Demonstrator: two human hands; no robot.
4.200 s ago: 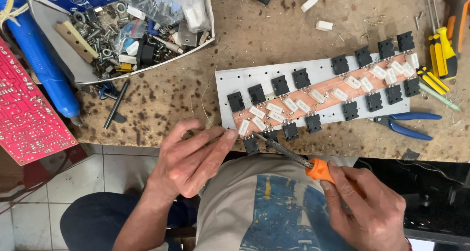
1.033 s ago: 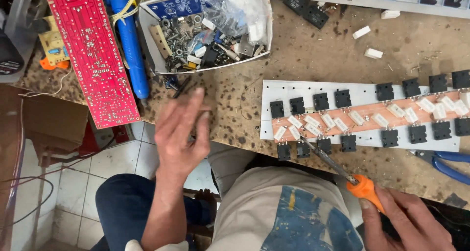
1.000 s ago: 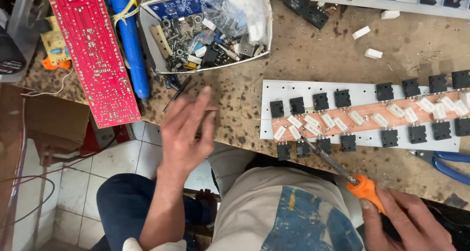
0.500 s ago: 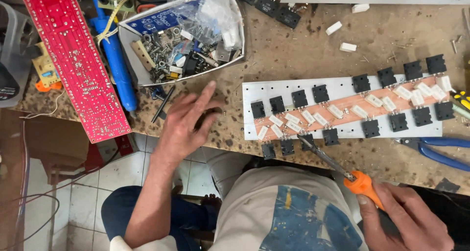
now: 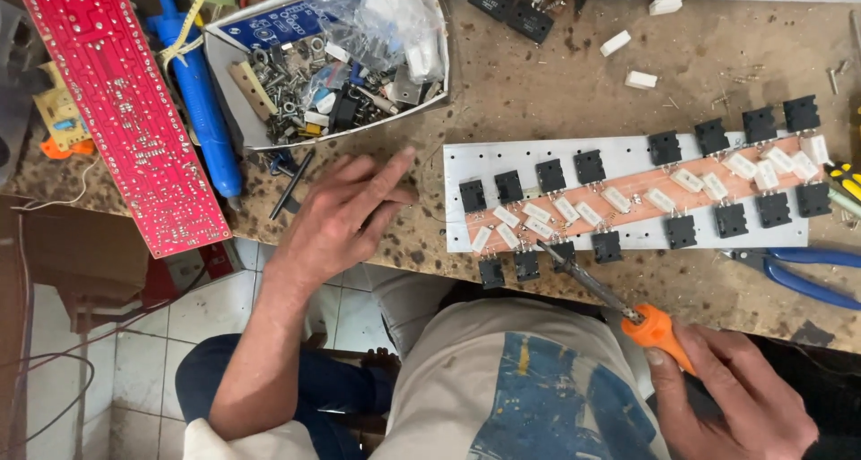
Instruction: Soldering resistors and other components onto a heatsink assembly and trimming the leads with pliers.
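- The left hand (image 5: 345, 213) lies flat on the worktop (image 5: 538, 92), fingers spread and empty, pointing toward the board.
- The right hand (image 5: 731, 397) is closed around the orange handle of a soldering iron (image 5: 619, 306), near the person's lap.
- The iron's tip touches the near edge of a long white board (image 5: 628, 195) with black square parts in two rows and small white blocks along a copper strip.
- Just above the left hand sits a tray (image 5: 327, 65) full of screws and small parts.
- A red circuit board (image 5: 121, 110) and a blue tube (image 5: 202, 101) lie to the left.
- Blue-handled pliers (image 5: 798, 272) lie right of the white board.
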